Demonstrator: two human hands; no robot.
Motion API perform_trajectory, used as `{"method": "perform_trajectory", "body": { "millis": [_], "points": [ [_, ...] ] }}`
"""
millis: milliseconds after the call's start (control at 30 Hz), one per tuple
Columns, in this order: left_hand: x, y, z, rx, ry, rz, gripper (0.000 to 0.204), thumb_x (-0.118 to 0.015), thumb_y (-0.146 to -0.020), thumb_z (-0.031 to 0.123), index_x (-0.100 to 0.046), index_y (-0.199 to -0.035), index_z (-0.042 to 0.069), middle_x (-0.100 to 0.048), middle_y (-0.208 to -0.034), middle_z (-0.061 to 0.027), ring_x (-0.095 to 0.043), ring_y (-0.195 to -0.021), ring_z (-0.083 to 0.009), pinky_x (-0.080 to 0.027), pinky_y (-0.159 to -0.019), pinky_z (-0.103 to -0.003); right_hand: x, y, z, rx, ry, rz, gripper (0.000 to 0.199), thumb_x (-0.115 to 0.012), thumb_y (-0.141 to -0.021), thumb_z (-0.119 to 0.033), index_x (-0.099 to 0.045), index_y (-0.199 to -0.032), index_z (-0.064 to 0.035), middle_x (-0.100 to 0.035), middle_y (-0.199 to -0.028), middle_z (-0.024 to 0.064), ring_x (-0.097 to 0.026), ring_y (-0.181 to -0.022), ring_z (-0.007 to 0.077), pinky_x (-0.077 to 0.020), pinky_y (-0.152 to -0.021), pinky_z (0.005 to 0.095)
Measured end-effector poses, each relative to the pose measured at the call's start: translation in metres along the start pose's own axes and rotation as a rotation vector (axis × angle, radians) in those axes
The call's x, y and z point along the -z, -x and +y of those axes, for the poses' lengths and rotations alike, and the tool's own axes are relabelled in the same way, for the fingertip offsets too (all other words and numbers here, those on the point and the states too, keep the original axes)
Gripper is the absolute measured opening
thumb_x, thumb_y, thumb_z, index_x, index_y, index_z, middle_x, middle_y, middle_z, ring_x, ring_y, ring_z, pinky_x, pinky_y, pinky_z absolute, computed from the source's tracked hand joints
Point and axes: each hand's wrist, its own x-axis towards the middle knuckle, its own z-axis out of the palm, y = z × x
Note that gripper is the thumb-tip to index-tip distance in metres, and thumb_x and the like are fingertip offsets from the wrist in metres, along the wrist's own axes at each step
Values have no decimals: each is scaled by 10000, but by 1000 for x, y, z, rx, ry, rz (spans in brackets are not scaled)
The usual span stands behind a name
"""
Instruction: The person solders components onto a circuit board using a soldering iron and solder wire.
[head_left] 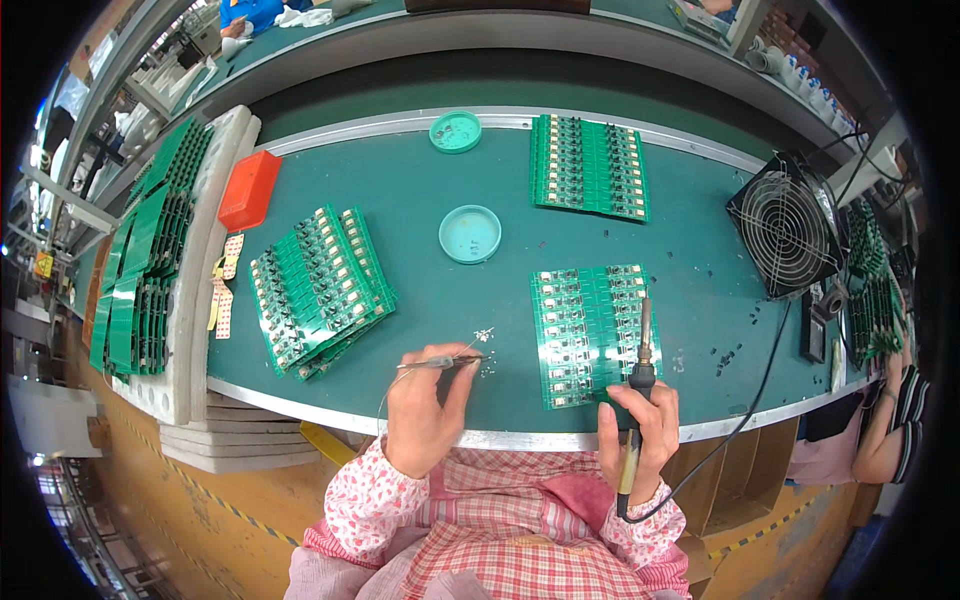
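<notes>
Green matting covers the long surface [420, 200] before me; my left hand [420, 410] has its fingers closed on thin metal tweezers [440, 362], tips beside a small scatter of tiny pale parts [485, 335]; my right hand [640, 430] grips a soldering iron [640, 370], tip resting over the green circuit board panel [590, 330] just ahead; a fanned stack of green boards [320, 285] lies left, two round teal lids [470, 233] beyond, another board panel [588, 165] farther back; a black wire-guarded fan [790, 225] stands right; an orange box [249, 188] sits far left.
</notes>
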Motion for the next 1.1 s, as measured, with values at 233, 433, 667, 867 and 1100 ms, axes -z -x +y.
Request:
{"method": "perform_trajectory", "body": {
  "millis": [233, 433, 667, 867, 1100],
  "points": [
    [-1, 1, -1, -19, -32, -12, 131, -686, -910, -39, -672, -1032, 9, -718, -1018, -122, -669, -889, -280, -526, -809, -359, 0, -1, -1, -11, -19, 4, 292, -781, -808, -41, -702, -1089, -68, -664, -910, 88, -600, -849, 296, -529, -843, 452],
    [0, -2, 6, -50, -55, -15, 142, -688, -891, -55, -681, -1020, 6, -723, -1017, -122, -670, -892, -294, -526, -806, -359, 2, -2, 0, -4, -21, -6, 306, -779, -803, -27, -700, -1096, -69, -660, -906, 89, -607, -860, 301, -532, -843, 455],
    [-27, -7, 28, -107, 91, -72, 149, -703, -868, -67, -700, -999, 4, -731, -1020, -122, -687, -905, -296, -526, -815, -369, 4, 4, 5, 2, -81, 42, 307, -742, -853, -1, -643, -1140, -45, -658, -873, 91, -628, -779, 283, -540, -828, 444],
    [-38, -10, 28, -116, 124, -102, 167, -715, -862, -58, -699, -1014, 9, -730, -1029, -122, -687, -897, -296, -533, -799, -363, 2, 4, 4, -37, -136, 104, 121, -623, -966, -64, -631, -1084, -39, -676, -697, 65, -646, -693, 223, -522, -825, 437],
    [-38, -10, 29, -173, 53, -123, 202, -723, -858, -48, -694, -1046, 19, -722, -1040, -123, -672, -872, -305, -530, -784, -383, 4, 3, 5, -35, -151, 82, 216, -683, -903, 0, -647, -1110, -49, -684, -751, 57, -649, -704, 230, -540, -803, 427]
  ]
}}
